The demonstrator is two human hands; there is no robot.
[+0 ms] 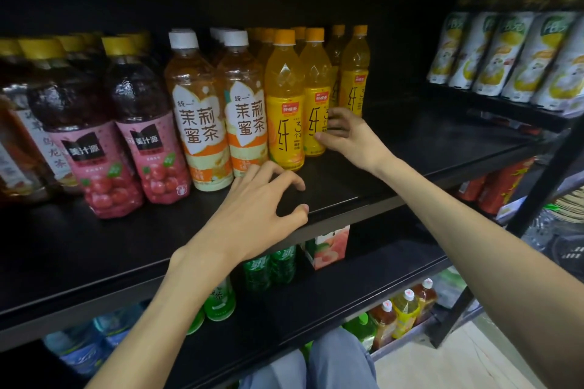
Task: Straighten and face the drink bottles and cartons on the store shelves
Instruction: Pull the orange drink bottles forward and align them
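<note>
Right hand (346, 133) pinches an upright, label-forward orange juice bottle (316, 95); left hand (256, 208) hovers loosely curled.

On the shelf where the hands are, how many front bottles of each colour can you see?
Front bottles on the shelf that the hands are at; the ones behind overlap too much to count.
Pink-label bottles: 2
White-cap tea bottles: 2
Orange-cap juice bottles: 2 in front, at least 2 more to the right and further back
Total in front: 6
</note>
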